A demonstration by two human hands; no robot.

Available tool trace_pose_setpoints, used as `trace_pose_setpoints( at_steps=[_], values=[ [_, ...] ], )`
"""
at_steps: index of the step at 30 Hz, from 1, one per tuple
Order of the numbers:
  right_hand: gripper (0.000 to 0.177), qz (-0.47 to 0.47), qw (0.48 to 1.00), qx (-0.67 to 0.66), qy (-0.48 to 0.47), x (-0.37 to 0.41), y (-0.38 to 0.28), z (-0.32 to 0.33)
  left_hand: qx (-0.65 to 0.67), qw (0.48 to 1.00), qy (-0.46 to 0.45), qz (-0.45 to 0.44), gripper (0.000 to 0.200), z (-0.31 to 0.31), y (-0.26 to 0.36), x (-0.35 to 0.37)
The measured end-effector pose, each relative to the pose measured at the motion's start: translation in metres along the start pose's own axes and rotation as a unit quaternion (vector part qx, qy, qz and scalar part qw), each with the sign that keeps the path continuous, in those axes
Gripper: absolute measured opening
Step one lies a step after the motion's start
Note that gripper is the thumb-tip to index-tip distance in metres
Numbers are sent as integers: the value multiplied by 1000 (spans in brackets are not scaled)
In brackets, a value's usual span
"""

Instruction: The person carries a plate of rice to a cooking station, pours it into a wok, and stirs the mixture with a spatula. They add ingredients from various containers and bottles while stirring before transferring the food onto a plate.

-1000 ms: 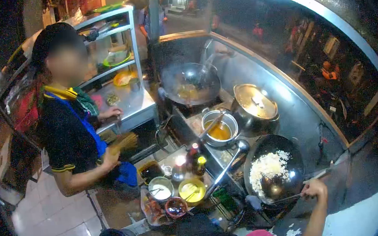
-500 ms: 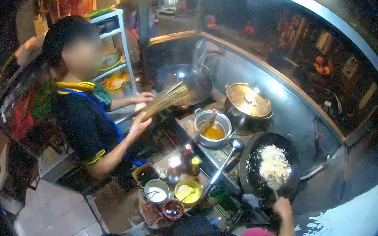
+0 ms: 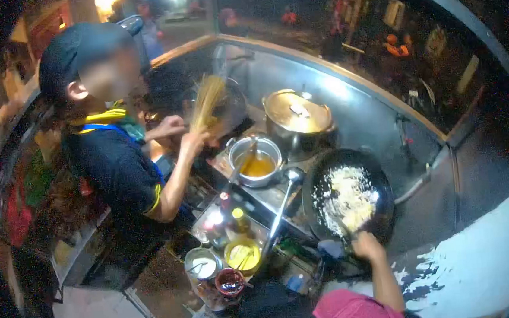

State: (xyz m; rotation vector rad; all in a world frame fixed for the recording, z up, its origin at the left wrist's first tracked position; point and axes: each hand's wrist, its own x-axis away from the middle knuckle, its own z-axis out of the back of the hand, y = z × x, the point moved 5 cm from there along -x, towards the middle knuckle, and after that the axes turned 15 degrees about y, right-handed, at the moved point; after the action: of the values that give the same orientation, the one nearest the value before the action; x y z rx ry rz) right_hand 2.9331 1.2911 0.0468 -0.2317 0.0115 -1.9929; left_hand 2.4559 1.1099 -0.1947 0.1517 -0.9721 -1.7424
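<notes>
My right hand (image 3: 368, 248), on a bare forearm coming up from the bottom edge, is closed around the handle of a spatula (image 3: 347, 233). The spatula reaches into a black wok (image 3: 383, 207) holding a pale, whitish-yellow food (image 3: 355, 201), loose bits of it spread over the pan. A bluish-grey cloth (image 3: 330, 248) sits at the wok's near left rim. Of my left arm only a patch of skin shows at the bottom edge; its hand is out of sight. Pink cloth (image 3: 359, 312) and dark clothing fill the bottom.
A co-worker (image 3: 110, 165) in a dark cap holds a bundle of thin sticks (image 3: 206, 102) by a rear wok. Near me are a ladle (image 3: 283, 205), a pot of amber liquid (image 3: 259, 167), a lidded pot (image 3: 299, 115), bottles (image 3: 239, 221), and bowls (image 3: 202, 265) of white, yellow and dark contents.
My view has turned to the right. My right hand has shifted with the spatula toward the wok's near left, and the food is more spread out. The co-worker's stick bundle is now more upright.
</notes>
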Motion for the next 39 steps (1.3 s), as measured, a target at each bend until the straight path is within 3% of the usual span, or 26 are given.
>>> trace_pose_setpoints(
  at_steps=[3, 5, 7, 8, 9, 10, 11, 13, 15, 17, 18, 19, 21, 23, 25, 27, 29, 31, 33, 34, 37, 39],
  values=[
    [26, -14, 989, -86, 121, -34, 23, -24, -20, 1000, -16, 8, 29, 0, -8, 11],
    [24, -58, 990, -56, 116, -24, 14, -1, -42, 997, -50, 29, 29, 27, 7, 16],
    [25, -68, 997, 19, -42, -17, 10, 0, -80, 988, -100, 81, 28, 68, 34, 15],
    [26, -63, 997, 19, -35, 1, -11, 33, -105, 980, -124, 114, 28, 88, 49, 11],
    [17, 14, 997, 55, -46, 3, -18, 38, -126, 974, -132, 133, 27, 112, 71, 8],
    [18, 29, 997, 57, -46, 0, -15, 36, -144, 970, -129, 147, 26, 127, 93, 3],
    [20, 44, 996, 59, -51, -10, -9, 32, -148, 969, -139, 142, 26, 143, 125, -3],
    [27, -41, 999, 11, -16, -49, 26, 9, 8, 996, 86, 21, 23, 176, 191, -23],
    [25, -81, 994, 5, 72, -78, 47, 21, 165, 985, 49, 2, 23, 167, 207, -44],
    [25, -5, 987, 155, 47, -79, 37, 81, 180, 982, 37, -40, 24, 174, 249, -65],
    [24, -27, 982, 183, 21, -81, 42, 105, 194, 977, 35, -82, 24, 174, 268, -71],
    [23, -48, 976, 213, -4, -81, 46, 124, 197, 976, 33, -84, 24, 167, 271, -78],
    [24, -38, 947, 318, -33, -74, 50, 149, 170, 969, 18, -178, 27, 146, 279, -95],
    [26, -64, 937, 342, -22, -65, 49, 157, 170, 967, 6, -188, 26, 127, 283, -108],
    [23, -43, 939, 338, 42, -63, 44, 152, 154, 962, -20, -223, 27, 106, 286, -122],
    [19, -76, 941, 327, 44, -83, 78, 124, 169, 960, -28, -221, 28, 98, 294, -131],
    [20, -95, 949, 282, 107, -99, 89, 114, 150, 965, -90, -194, 29, 78, 292, -143],
    [21, -74, 947, 287, 123, -117, 86, 111, 147, 966, -121, -174, 28, 61, 290, -157],
    [23, 38, 937, 269, 219, -121, 64, 117, 158, 962, -116, -188, 27, 34, 281, -166],
    [26, 61, 934, 304, 177, -126, 46, 124, 150, 960, -139, -193, 27, 10, 274, -180],
    [23, 145, 906, 340, 205, -136, 33, 129, 156, 963, -132, -178, 27, -34, 253, -203],
    [18, 102, 891, 404, 183, -147, 33, 150, 103, 977, -129, -133, 28, -38, 248, -215]
  ],
)
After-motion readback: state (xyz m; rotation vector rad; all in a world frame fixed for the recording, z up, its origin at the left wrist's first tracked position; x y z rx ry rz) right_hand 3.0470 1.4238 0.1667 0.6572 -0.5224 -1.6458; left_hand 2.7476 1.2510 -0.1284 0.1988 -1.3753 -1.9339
